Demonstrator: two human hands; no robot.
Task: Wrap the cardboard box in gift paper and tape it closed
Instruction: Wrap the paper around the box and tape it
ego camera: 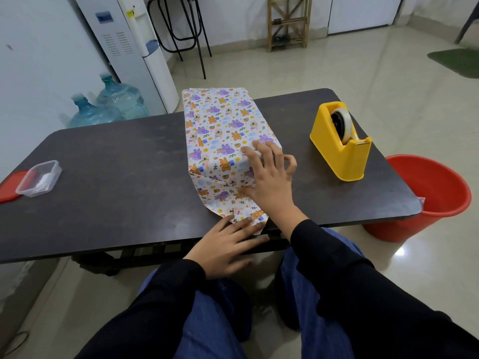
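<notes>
The box (pixel 220 130) lies lengthwise on the dark table (pixel 116 164), fully covered in white gift paper printed with purple and orange animals. At its near end the paper is folded into a pointed flap (pixel 228 200) that lies flat on the table toward me. My right hand (pixel 269 177) rests on the box's near right top corner, fingers spread and pressing down, thumb on the flap's fold. My left hand (pixel 228 244) lies flat at the table's front edge, its fingertips pressing the flap's tip. A yellow tape dispenser (pixel 339 143) with a clear roll stands to the right of the box.
A clear plastic container (pixel 39 177) sits on a red lid (pixel 10 185) at the table's left end. A red bucket (pixel 425 198) stands on the floor by the right end. Water jugs (pixel 108 104) and a dispenser (pixel 129 47) stand behind the table.
</notes>
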